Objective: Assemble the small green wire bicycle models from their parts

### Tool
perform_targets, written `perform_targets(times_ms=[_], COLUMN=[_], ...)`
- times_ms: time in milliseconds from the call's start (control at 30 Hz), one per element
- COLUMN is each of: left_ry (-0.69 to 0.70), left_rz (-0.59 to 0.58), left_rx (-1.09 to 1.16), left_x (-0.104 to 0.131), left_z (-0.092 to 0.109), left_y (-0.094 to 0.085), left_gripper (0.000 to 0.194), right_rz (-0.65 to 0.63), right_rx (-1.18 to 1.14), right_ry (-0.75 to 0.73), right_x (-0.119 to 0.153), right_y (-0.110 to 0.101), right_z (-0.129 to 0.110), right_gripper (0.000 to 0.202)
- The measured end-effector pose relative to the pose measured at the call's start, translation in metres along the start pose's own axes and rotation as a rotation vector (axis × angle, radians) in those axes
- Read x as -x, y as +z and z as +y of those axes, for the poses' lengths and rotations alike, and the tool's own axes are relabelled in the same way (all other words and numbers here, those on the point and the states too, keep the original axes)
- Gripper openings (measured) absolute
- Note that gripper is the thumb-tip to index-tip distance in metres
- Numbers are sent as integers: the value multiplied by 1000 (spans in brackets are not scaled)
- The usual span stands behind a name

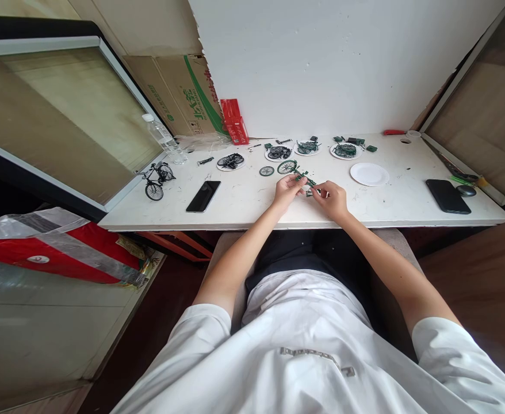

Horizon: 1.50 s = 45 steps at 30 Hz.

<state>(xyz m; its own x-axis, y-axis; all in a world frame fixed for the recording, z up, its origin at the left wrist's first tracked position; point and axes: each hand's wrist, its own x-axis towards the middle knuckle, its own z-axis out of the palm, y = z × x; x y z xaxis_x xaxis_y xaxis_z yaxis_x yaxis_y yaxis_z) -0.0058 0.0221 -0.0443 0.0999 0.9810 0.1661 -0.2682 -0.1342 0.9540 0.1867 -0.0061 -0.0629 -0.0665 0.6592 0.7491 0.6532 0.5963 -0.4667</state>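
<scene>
- work area: a green model (310,181), thin-barred, is held between two hands over the near half of a white table (244,201); a spoked wheel (287,167) shows at its far left end, apparently joined to it.
- left hand (287,191): curled nearly closed, thumb and forefinger gripping the model's frame from the left. this is judged the steadying hand; a hold close to the joint being worked should limit bending of the bars.
- right hand (333,198): drawn into a pinch, thumb and fingertips meeting on the model's near part. whether a separate small piece lies between the tips is too small to tell.
- pressure: such slim parts probably flex or snap under side load, so light, straight pressure is advisable, with alignment checked first.
- height: hands kept low over the table would likely make a dropped piece easier to recover.
- surroundings: a loose wheel (267,171) lies flat to the model's left, and a plate of green parts (345,150) sits beyond the right hand; both are best kept clear of the wrists.
- reference: a black model bicycle (156,179) stands upright at the table's left and may help in comparing part orientation.
</scene>
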Motion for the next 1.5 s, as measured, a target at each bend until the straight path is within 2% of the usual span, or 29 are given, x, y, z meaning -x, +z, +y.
perform_targets(times_ms=[233,400,467,533,600,633,700,800,867,967,1100,1267,1400,1500], left_ry=[63,33,44,97,195,227,256,159,65,22,97,177,203,214], left_rz=[-30,-95,-106,-51,38,50,45,8,-19,-46,21,101,70,31], left_rx=[-97,-190,-297,-446,-709,-856,-1086,-1275,-1331,-1369,-1384,-1347,-1311,-1341], left_x=[-2,-12,-18,-24,-30,-32,-34,-35,-35,-33,-32,-34,-35,-33], left_z=[-5,-5,-3,1,5,8,12,14,14,14,15,11,11,17], left_y=[-2,-18,-30,-48,-69,-79,-98,-115,-118,-114,-109,-115,-117,-114], left_gripper=[74,69,64,52,40,43,61,88,92,84,70,53,38,35], right_rz=[27,77,90,93,88,84,81,78,76,80,62,46,-25,-57], right_rx=[-38,-143,-165,-181,-194,-199,-202,-198,-190,-180,-165,-135,-111,-88], right_ry=[6,77,110,121,108,98,82,70,67,48,17,-44,-62,-72], right_x=[0,-5,-6,-7,-6,-6,-5,-5,-5,-5,-5,-3,-1,-1], right_y=[0,-7,-9,-10,-10,-9,-9,-8,-7,-7,-8,-6,-6,-7], right_z=[1,2,2,1,0,0,-1,-2,-2,-2,-3,-6,-6,-7], right_gripper=[39,42,42,43,43,43,44,45,45,46,45,46,46,46])
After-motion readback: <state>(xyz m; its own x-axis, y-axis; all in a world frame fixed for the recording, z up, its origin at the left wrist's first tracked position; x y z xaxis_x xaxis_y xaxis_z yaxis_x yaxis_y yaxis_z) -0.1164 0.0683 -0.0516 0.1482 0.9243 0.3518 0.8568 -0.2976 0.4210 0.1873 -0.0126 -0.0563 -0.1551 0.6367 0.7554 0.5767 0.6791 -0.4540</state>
